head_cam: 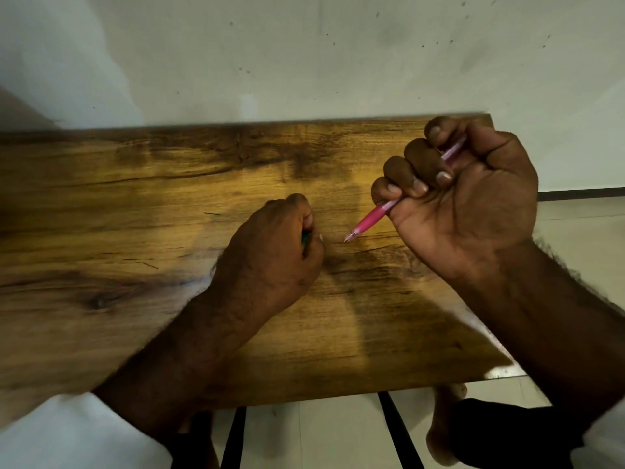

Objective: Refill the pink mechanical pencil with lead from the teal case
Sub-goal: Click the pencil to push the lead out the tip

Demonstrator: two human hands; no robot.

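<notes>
My right hand (473, 198) is raised over the right side of the table with all its fingers curled round the pink mechanical pencil (375, 214). The pencil's tip points down and to the left, close above the wood. My left hand (277, 252) rests on the middle of the table, knuckles up, fingers curled round the teal case (304, 237). Only a thin green sliver of the case shows between thumb and fingers. The pencil tip sits a short way to the right of my left hand.
The wooden table (135, 204) runs from the left edge to a right edge near my right wrist. A pale wall stands behind it. Below the near edge are black table legs (399, 431), a tiled floor and my bare feet.
</notes>
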